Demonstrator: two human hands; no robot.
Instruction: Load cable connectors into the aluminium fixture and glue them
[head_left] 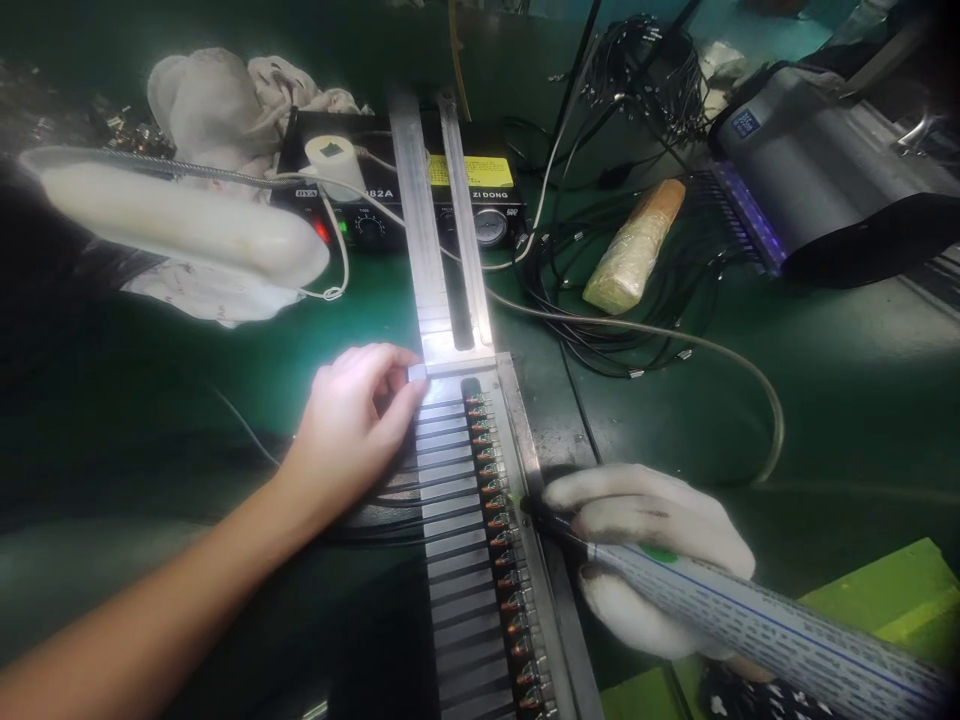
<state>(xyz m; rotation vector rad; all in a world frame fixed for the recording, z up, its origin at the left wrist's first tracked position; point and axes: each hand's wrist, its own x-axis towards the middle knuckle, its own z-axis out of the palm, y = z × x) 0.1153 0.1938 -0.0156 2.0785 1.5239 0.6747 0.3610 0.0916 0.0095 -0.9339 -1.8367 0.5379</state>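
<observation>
A long metal jig point(454, 540) runs down the middle, with black cables point(390, 520) laid across its slots. Along its right side sits a row of small connector ends point(499, 520) with coppery wire showing. My bare left hand point(360, 400) pinches the jig's upper left corner between thumb and fingers. On my right hand point(652, 560) is a white glove with bare fingertips partly hidden. It grips a pale blue printed tube point(742, 610) with a black nozzle. The nozzle tip rests close to the connector row at the jig's right rail; whether it touches cannot be seen.
Behind the jig stands a black control box point(375, 225) with dial and gauge. A white lamp point(187, 225) hangs at left near crumpled cloth point(202, 100). A wrapped block point(634, 245), coiled black cables point(600, 345) and a grey device with purple light point(832, 170) lie right.
</observation>
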